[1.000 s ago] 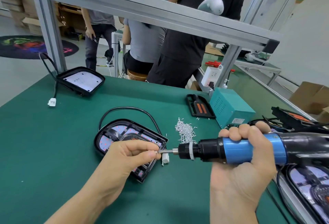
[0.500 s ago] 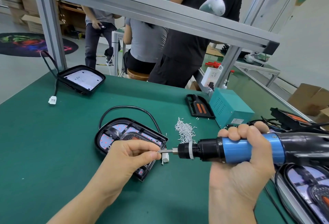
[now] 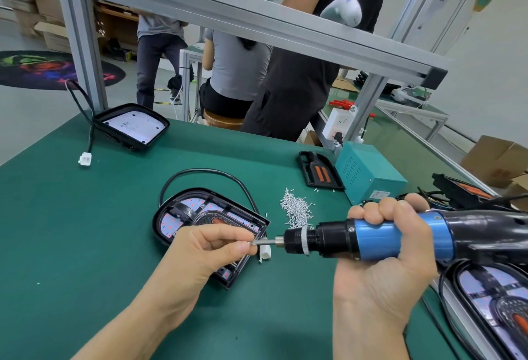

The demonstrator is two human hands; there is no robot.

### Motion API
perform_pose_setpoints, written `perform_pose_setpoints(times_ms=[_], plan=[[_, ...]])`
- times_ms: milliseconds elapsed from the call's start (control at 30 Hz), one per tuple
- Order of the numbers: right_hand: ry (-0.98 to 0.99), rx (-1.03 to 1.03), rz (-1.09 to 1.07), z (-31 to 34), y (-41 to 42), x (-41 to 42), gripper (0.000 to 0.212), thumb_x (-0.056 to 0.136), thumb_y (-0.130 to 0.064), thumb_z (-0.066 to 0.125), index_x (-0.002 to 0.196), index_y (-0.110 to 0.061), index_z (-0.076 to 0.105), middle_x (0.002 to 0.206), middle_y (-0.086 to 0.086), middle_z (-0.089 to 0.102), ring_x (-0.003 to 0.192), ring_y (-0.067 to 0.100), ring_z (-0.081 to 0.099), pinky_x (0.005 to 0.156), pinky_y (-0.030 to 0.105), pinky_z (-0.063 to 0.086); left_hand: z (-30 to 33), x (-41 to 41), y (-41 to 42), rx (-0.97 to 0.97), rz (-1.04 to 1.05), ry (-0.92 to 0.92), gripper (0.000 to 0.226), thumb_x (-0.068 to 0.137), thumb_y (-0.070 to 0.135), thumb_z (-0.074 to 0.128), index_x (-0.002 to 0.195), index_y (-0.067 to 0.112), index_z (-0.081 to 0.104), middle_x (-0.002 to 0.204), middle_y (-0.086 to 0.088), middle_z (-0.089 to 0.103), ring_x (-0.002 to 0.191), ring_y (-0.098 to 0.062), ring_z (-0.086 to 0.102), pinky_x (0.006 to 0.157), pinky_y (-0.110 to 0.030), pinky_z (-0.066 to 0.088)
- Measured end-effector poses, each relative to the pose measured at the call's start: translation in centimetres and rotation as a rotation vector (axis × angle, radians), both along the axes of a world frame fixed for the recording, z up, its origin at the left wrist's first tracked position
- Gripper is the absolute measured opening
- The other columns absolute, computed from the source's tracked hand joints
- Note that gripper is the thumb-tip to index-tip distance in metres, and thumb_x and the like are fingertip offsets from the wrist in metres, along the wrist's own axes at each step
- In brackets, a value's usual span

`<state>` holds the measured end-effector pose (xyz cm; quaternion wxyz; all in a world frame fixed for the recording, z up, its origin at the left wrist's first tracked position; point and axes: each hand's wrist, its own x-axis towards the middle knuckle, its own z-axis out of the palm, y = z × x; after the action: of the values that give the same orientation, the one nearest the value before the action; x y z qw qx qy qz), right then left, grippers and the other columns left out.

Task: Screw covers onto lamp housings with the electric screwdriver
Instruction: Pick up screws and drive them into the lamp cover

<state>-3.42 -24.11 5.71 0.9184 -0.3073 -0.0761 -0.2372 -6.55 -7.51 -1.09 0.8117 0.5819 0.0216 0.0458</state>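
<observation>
Right hand (image 3: 383, 248) wraps the blue barrel of the electric screwdriver (image 3: 371, 238), held level above the green table (image 3: 71, 231), bit pointing left. At the bit's tip the left hand (image 3: 200, 254) pinches a small screw (image 3: 252, 243) between thumb and forefinger. Directly under that pinch lies the open lamp housing (image 3: 200, 211), its black cable (image 3: 205, 172) looping behind. Just beyond the chuck sits the loose pile of screws (image 3: 297, 208).

3 lamp housings (image 3: 210, 225), 1 electric screwdriver (image 3: 400, 238), 2 hands (image 3: 200, 251)
</observation>
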Motion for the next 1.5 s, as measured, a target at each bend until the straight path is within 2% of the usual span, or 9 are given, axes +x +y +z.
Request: perform_pose_setpoints(times_ms=[167,433,600,767,867,1000,1167,1300,1500], plan=[[0.003,0.005,0.016,0.1,0.3,0.1,0.021,0.072,-0.006,0.053,0.087,-0.021,0.051,0.058,-0.008,0.047,0.051,0.008,0.047,0.059,0.021,0.047,0.2,0.1,0.4,0.15,-0.066,-0.042,0.026,0.061,0.025,0.075,0.086,0.016,0.078,0.082,-0.011,0.074,0.076,-0.012,0.068,0.072,-0.016,0.051],[-0.02,-0.026,0.051,0.2,0.9,0.5,0.022,0.073,-0.006,0.053,0.09,-0.02,0.05,0.058,-0.008,0.047,0.051,0.008,0.047,0.059,0.021,0.047,1.0,0.2,1.5,0.365,-0.007,-0.091,0.019,0.062,0.031,0.076,0.081,0.027,0.079,0.079,-0.004,0.075,0.076,-0.015,0.069,0.076,-0.021,0.053],[-0.015,-0.122,0.075,-1.1,1.6,0.7,0.024,0.074,-0.004,0.052,0.093,-0.019,0.052,0.059,-0.006,0.046,0.052,0.01,0.046,0.059,0.023,0.047,-0.7,-0.1,3.7,0.656,0.227,-0.103,0.023,0.08,0.013,0.073,0.076,0.036,0.076,0.075,0.015,0.073,0.074,0.001,0.065,0.071,-0.005,0.043],[-0.014,-0.249,0.072,-2.8,2.6,1.2,0.028,0.075,0.0,0.052,0.099,-0.015,0.052,0.059,-0.003,0.049,0.051,0.013,0.049,0.06,0.026,0.047,-2.6,-0.5,4.3,0.961,0.294,-0.192,0.02,0.085,0.014,0.069,0.087,0.033,0.075,0.076,0.021,0.067,0.083,-0.006,0.059,0.084,-0.027,0.042],[-0.036,-0.348,0.082,-3.6,3.5,1.2,0.03,0.075,0.002,0.054,0.1,-0.014,0.051,0.061,-0.002,0.052,0.052,0.015,0.05,0.059,0.027,0.046,-3.5,-0.6,3.9,1.082,0.266,-0.289,0.009,0.084,0.021,0.068,0.084,0.025,0.076,0.076,0.023,0.065,0.078,-0.001,0.056,0.087,-0.028,0.038],[-0.085,-0.44,0.132,-4.1,4.4,1.1,0.033,0.073,0.002,0.058,0.102,-0.014,0.052,0.064,-0.001,0.053,0.053,0.017,0.049,0.059,0.028,0.046,-4.3,-0.6,3.4,1.1,0.274,-0.309,0.009,0.079,0.025,0.064,0.077,0.025,0.074,0.072,0.031,0.057,0.077,0.004,0.05,0.086,-0.019,0.031],[-0.112,-0.475,0.14,-4.2,4.9,1.2,0.032,0.075,0.004,0.057,0.102,-0.012,0.049,0.062,-0.002,0.053,0.053,0.018,0.048,0.06,0.031,0.045,-4.7,-0.3,3.3,1.12,0.282,-0.302,0.009,0.081,0.025,0.063,0.076,0.025,0.071,0.075,0.022,0.065,0.078,0.002,0.051,0.088,-0.014,0.028],[-0.115,-0.483,0.154,-4.2,5.0,1.2,0.024,0.073,0.003,0.06,0.089,-0.01,0.048,0.061,-0.004,0.053,0.051,0.017,0.048,0.057,0.029,0.045,-4.7,-0.4,3.3,1.119,0.28,-0.294,0.009,0.081,0.026,0.063,0.077,0.025,0.071,0.075,0.022,0.065,0.078,0.002,0.051,0.088,-0.012,0.028],[-0.16,-0.56,0.107,-4.1,5.0,1.3,0.013,0.069,-0.012,0.062,0.064,-0.023,0.057,0.06,-0.008,0.054,0.053,0.02,0.049,0.057,0.032,0.046,-4.8,-0.4,3.2,1.097,0.274,-0.261,0.011,0.081,0.028,0.061,0.079,0.025,0.071,0.075,0.022,0.065,0.079,0.0,0.051,0.088,-0.015,0.03]])
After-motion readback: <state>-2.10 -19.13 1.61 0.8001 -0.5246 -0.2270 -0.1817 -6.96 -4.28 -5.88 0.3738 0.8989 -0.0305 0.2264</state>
